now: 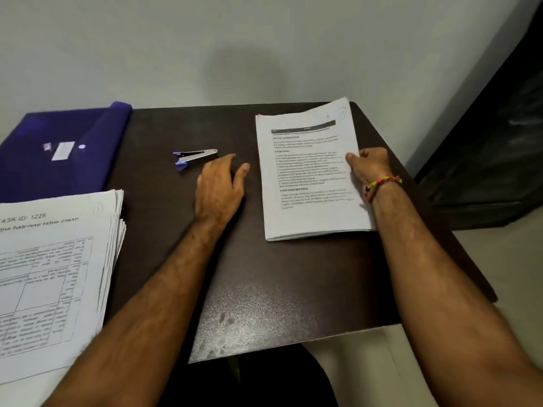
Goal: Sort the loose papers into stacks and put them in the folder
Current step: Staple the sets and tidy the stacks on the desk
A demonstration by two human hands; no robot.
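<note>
A stack of printed white papers (308,177) lies on the right part of the dark table (264,289). My right hand (370,165) grips its right edge, thumb on top of the top sheet. My left hand (219,189) hovers or rests palm down on the table, fingers relaxed, between the stapler and the stack, holding nothing. A second, bigger and fanned pile of papers (55,274) with tables printed on it lies at the near left. The blue plastic folder (58,151) lies closed at the far left.
A small silver and blue stapler (195,158) lies just beyond my left hand's fingers. A wall stands right behind the table. A dark object (493,154) fills the right side past the table's edge. The table's near edge runs diagonally.
</note>
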